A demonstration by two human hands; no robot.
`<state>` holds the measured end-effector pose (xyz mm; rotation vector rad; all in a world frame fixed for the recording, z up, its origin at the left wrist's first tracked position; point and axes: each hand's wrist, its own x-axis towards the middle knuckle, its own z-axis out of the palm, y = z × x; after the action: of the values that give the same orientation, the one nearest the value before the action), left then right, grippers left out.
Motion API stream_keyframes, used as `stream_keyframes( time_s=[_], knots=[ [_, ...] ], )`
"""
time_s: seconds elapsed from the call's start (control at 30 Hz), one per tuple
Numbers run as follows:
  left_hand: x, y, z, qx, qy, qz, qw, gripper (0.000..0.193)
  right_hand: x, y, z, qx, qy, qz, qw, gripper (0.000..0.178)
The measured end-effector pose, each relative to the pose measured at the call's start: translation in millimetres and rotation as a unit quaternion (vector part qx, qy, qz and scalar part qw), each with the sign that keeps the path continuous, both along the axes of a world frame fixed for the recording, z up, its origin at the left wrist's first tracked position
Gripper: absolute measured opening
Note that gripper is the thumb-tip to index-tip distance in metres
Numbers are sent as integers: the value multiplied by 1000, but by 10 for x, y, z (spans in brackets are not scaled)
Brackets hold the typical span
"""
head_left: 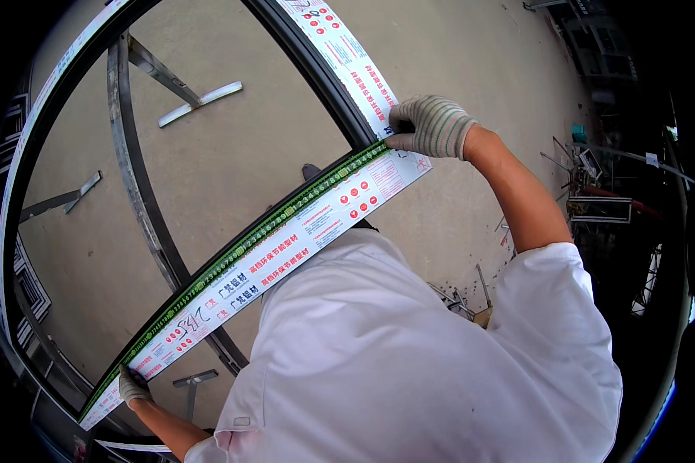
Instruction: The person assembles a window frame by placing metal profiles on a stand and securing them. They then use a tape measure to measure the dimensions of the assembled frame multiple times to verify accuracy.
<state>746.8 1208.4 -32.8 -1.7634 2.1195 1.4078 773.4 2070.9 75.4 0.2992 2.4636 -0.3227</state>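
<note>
A green tape measure blade [289, 210] stretches along the near bar of a large black window frame [316, 65], whose outer faces carry white printed protective film. My right hand [434, 127], in a striped knit glove, closes its fingers on the tape's right end at the frame's near right corner. Down at the near left, my gloved left hand [134, 387] is closed around the tape close to the bar's other end. Something dark shows by its fingers, but I cannot make out whether it is the tape's case. Handwritten marks show on the film.
Metal stands carry the frame: a long dark steel rail [135, 154] passes beneath it, with a T-shaped foot [201, 105] on the concrete floor [232, 46]. Metal scraps and a rack [598, 208] stand at the right. Stacked profiles [29, 289] lie at the left.
</note>
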Motion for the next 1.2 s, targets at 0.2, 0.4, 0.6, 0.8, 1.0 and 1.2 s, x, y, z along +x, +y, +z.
stream_keyframes(
  time_s=[0.2, 0.4, 0.6, 0.8, 1.0, 1.2],
  knots=[
    [47, -86, 95, 17, -2, -8, 1000, 38, -81, -31, -42, 27, -7, 15, 1000, 37],
    [44, -191, 87, 28, -7, -29, 999, 37, -96, -26, -21, 31, 0, 26, 999, 36],
    [39, -219, 101, 18, -21, -27, 999, 38, -111, -45, -6, 20, 6, 23, 1000, 37],
    [31, -225, 129, 16, -41, -29, 999, 39, -79, -48, -76, 46, 28, 43, 998, 41],
    [-35, -157, 154, 21, -54, -20, 998, 39, -46, -45, -99, 45, 36, 51, 997, 42],
    [3, -214, 161, 19, -51, -16, 998, 39, -24, -17, -176, 47, 57, 53, 996, 42]
  ],
)
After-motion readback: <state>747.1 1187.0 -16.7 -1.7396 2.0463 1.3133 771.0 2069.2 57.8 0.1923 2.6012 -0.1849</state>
